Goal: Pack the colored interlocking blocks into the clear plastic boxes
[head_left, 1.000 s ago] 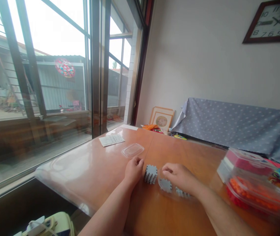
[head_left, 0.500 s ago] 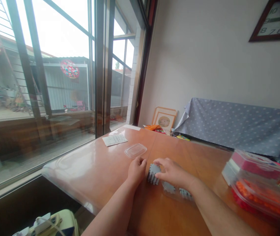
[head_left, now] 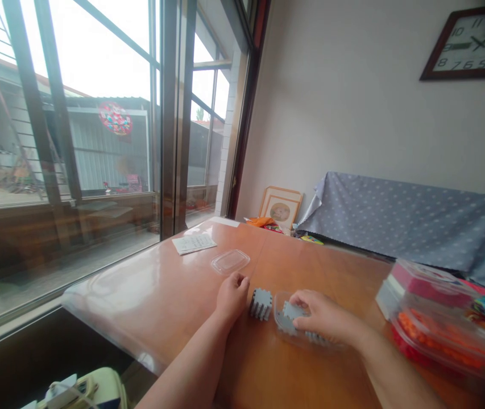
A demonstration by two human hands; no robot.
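Note:
My right hand (head_left: 325,315) is over a clear plastic box (head_left: 280,335), with thumb and fingers closed on the edges of a grey notched puzzle tile (head_left: 292,311). More grey tiles lie in the box, partly covered by that hand. Just left of the box stands a neat stack of grey notched tiles (head_left: 261,304). My left hand (head_left: 232,296) rests on the table beside the stack, its fingers curled; whatever may be inside them is hidden. Beyond it lies a clear plastic lid (head_left: 230,261).
Folded printed paper (head_left: 194,243) lies farther back on the brown table (head_left: 319,261). At the right stand a pink-and-white box (head_left: 421,287) and a clear tub of orange pieces (head_left: 442,335). A window (head_left: 110,142) runs along the left.
My right hand has moved right, from the tile stack to the plastic box, and now has a tile in its fingers. My left hand stays beside the stack. The view has shifted slightly.

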